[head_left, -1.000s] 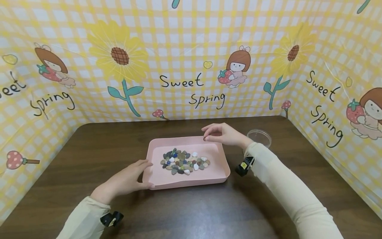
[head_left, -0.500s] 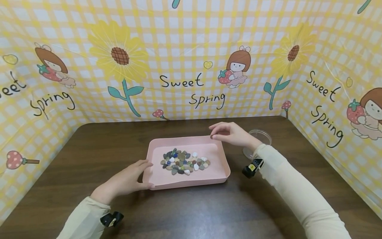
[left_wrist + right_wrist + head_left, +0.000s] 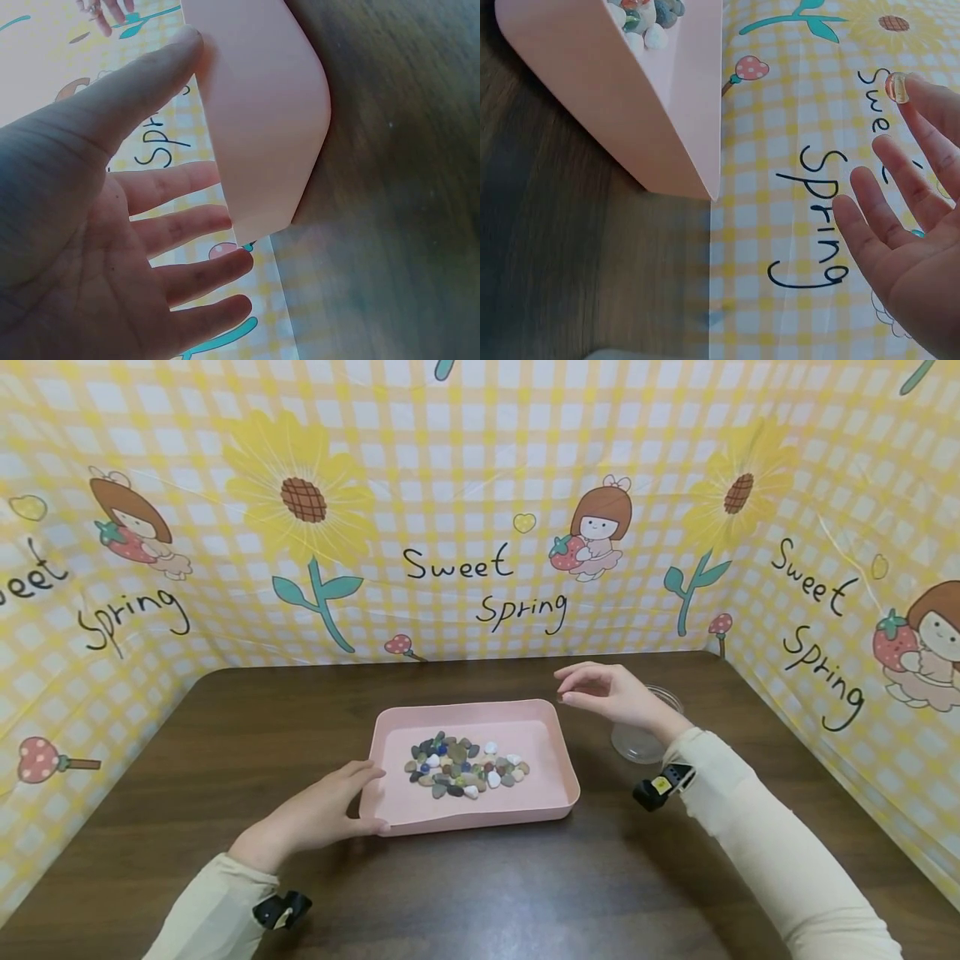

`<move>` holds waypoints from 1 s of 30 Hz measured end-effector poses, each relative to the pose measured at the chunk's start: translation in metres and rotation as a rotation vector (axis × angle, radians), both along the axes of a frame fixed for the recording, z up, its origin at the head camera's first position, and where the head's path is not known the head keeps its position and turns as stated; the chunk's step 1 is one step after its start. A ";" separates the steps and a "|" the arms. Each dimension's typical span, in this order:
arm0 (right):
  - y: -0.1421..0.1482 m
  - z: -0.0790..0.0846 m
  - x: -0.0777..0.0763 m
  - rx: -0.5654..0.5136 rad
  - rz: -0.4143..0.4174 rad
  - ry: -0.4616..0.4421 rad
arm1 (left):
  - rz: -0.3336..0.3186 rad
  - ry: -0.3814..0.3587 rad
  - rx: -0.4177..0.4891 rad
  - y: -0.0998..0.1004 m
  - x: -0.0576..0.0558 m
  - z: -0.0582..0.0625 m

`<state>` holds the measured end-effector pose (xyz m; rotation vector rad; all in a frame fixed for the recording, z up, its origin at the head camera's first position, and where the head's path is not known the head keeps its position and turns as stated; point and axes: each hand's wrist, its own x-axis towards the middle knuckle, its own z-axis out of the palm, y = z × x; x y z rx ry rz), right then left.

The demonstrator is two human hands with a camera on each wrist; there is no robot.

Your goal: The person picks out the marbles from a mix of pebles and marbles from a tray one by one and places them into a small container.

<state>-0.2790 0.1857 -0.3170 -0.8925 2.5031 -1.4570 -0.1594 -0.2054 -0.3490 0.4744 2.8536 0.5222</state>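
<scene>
My left hand [image 3: 318, 810] rests at the left end of a pink tray [image 3: 566, 760]. In the left wrist view its thumb touches the tray wall [image 3: 262, 112], and its fairly straight fingers reach the rim. A pile of mixed pebbles [image 3: 457, 764], with some blue glass marbles among them, lies in the tray. Beyond the tray's far right corner my right hand [image 3: 611, 697] is raised, pinching a small clear glass marble [image 3: 897, 88] with a reddish streak between thumb and index finger. The other fingers of that hand are spread. Behind its wrist stands a clear round jar [image 3: 637, 745], partly hidden.
The dark wooden table [image 3: 480, 893] carries the tray and jar. A yellow checked cloth [image 3: 450, 485] with printed flowers rises behind and along both sides. Each forearm wears a small black camera [image 3: 663, 785] at the wrist.
My right hand has moved right, from above the tray's far rim to beside the jar, with the marble still pinched. More of the jar's base shows. My left hand and the tray have stayed put.
</scene>
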 end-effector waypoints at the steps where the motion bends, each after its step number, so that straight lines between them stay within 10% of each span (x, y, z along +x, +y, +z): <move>1: 0.002 0.000 0.001 0.001 -0.006 0.004 | -0.001 0.001 0.000 0.000 0.000 0.000; 30: 0.056 -0.007 0.008 -0.162 -0.213 0.141 | -0.001 0.005 0.002 -0.001 -0.001 -0.001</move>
